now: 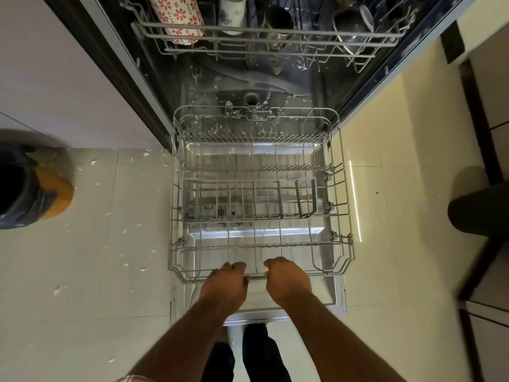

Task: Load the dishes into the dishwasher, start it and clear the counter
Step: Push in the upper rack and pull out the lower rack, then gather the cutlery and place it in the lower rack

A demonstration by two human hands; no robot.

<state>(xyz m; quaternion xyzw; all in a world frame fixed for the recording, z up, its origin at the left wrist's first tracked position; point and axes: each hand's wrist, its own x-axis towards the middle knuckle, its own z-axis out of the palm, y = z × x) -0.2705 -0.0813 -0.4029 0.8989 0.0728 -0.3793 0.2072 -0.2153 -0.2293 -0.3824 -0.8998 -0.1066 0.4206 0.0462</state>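
Both hands are curled over the front rail of the lower dishwasher rack, side by side with a small gap between them. The left hand has its grip closed on the rail, fingers hooked over the wire; the right hand is clamped on the same rail just beside it. The rack is pulled out over the open dishwasher door, whose steel inner face shows under and behind the grip. Straight ahead of the grip the rack holds no dishes, only its tines and a folding wire shelf across the middle.

Farther ahead and higher, beyond the tub floor, the upper rack carries dishes: a white tumbler with red flowers ahead and to the left of the grip, a white cup with blue print nearly straight ahead, a dark cup just right of it, and a dark bowl-like vessel far right; I cannot tell exactly what that one is.

Left of the grip, well apart on the tiled floor, stands a bin lined with a dark bag. White specks lie scattered on the tiles.
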